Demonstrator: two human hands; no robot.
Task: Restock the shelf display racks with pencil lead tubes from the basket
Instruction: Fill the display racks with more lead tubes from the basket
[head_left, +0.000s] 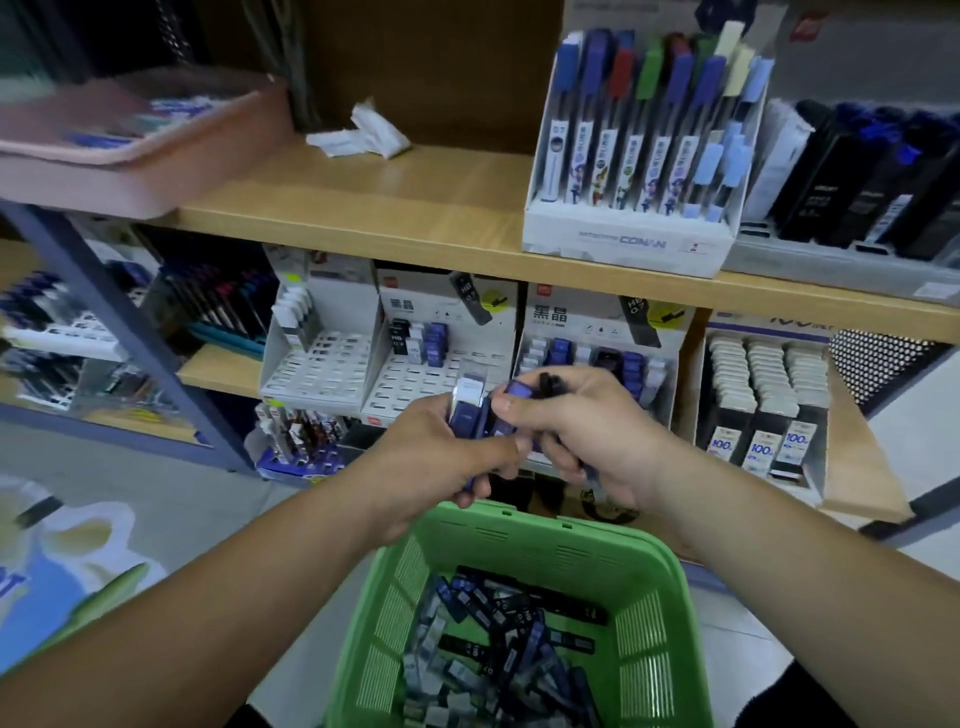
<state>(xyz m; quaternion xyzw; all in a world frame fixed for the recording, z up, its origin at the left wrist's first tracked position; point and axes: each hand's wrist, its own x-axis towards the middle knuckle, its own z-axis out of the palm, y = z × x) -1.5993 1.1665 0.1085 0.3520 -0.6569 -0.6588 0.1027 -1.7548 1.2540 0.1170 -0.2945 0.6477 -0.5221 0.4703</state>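
i see the wooden shelf (374, 208) running across the upper half of the frame, with the white racks (415, 384) tucked under it at centre, only partly filled. the green basket (524, 519) sits at bottom centre, a loose heap of lead tubes (509, 639) on its floor. my left hand (431, 457) and right hand (597, 441) meet just above the basket's far rim, in front of the racks. the left is clenched round a small bundle (465, 415) of tubes; the right grips a few more, thumb and forefinger pinching a purple tube (519, 389).
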